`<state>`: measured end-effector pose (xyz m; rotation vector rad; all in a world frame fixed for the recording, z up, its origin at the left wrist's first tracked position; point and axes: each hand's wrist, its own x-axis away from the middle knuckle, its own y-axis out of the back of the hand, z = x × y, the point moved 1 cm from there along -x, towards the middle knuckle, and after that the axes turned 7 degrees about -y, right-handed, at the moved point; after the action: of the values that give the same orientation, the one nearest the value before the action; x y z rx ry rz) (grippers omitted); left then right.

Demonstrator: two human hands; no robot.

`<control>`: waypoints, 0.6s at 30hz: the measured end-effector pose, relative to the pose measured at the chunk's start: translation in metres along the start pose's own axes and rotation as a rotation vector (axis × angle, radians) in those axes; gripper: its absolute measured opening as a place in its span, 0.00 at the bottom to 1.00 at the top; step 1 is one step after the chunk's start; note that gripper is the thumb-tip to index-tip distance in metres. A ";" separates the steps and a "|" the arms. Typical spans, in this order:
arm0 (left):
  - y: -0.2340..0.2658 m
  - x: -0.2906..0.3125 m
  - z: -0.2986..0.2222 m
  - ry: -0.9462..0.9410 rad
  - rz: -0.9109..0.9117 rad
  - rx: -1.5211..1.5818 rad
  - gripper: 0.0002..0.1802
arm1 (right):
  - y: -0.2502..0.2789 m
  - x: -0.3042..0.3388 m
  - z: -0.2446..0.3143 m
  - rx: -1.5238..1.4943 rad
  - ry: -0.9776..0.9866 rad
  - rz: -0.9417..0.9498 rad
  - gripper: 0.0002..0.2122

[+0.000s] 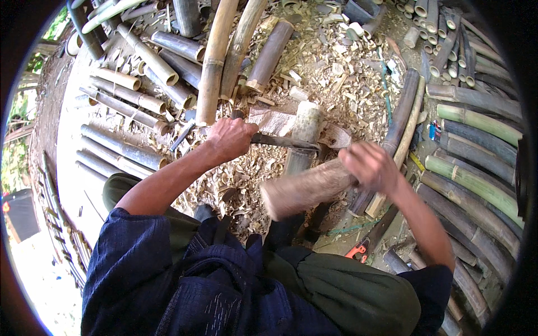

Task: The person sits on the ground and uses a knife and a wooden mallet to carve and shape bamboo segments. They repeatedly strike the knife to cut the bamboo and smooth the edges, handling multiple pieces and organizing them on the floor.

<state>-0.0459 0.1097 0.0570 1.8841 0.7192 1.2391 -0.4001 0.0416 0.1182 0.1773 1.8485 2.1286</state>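
Note:
My left hand (232, 137) is closed around the handle of a long, narrow-bladed knife (283, 141). Its dark blade points right and crosses a short pale piece of bamboo (306, 120), whose greyer lower part shows below the blade. In my right hand (371, 166) is a thick wooden mallet (308, 189), smeared by motion. The mallet's broad end points left, nearer to me than the blade and apart from it. Cut wood blocks (272, 120) lie around the bamboo piece, partly hidden behind it.
Shavings and chips (336, 73) cover the ground. Long bamboo poles (216, 61) lean at the far side. Cut bamboo lengths (123, 148) lie at left, and more bamboo (476, 173) is stacked at right. An orange-handled saw (358, 250) rests near my right knee.

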 end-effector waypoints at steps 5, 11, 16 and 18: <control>-0.012 0.000 0.005 -0.011 -0.125 -0.005 0.09 | -0.016 -0.014 0.004 0.097 -0.134 0.371 0.15; -0.009 -0.009 -0.003 -0.015 -0.119 0.055 0.10 | -0.031 0.003 -0.021 0.255 -0.232 0.327 0.17; -0.010 0.002 0.002 0.054 -0.041 0.032 0.09 | 0.007 -0.024 0.047 -0.186 0.115 0.157 0.16; -0.009 -0.005 -0.001 0.020 -0.058 0.031 0.08 | -0.021 -0.009 0.001 -0.128 -0.065 0.253 0.16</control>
<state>-0.0493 0.1112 0.0475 1.8655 0.8024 1.2189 -0.3880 0.0423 0.0987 0.4674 1.7241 2.3694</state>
